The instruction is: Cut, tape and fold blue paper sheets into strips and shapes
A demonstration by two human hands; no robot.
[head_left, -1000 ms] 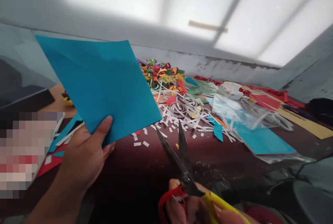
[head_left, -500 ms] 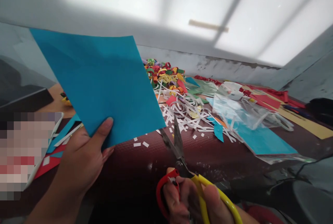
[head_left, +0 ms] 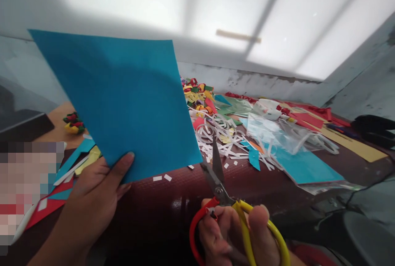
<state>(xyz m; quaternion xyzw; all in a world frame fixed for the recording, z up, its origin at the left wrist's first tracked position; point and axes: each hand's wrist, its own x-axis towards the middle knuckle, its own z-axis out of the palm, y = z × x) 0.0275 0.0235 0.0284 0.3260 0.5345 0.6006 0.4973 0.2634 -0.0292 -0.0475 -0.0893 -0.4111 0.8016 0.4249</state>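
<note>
A sheet of blue paper [head_left: 123,101] is pinched at its lower edge by my left hand [head_left: 95,192], thumb on the near face, and held up off the table. My right hand [head_left: 228,229] grips a pair of scissors [head_left: 219,192] with one red and one yellow handle. Their blades are parted and point up and away from me, with the tip of one close to the sheet's lower right corner; I cannot tell whether they touch. Behind the scissors, thin white paper strips [head_left: 222,126] and small white scraps lie in a loose heap.
A colourful paper chain [head_left: 197,93] is piled behind the strips. To the right, plastic packets with blue paper [head_left: 308,167] lie on the dark red table [head_left: 173,204]. Yellow card [head_left: 354,142] and red paper [head_left: 308,120] sit farther right. Coloured strips [head_left: 74,159] lie at left.
The blue sheet looks larger and its right side has shifted slightly right. The scissors have moved a little right and down, blades still parted. The background has shifted slightly left.
</note>
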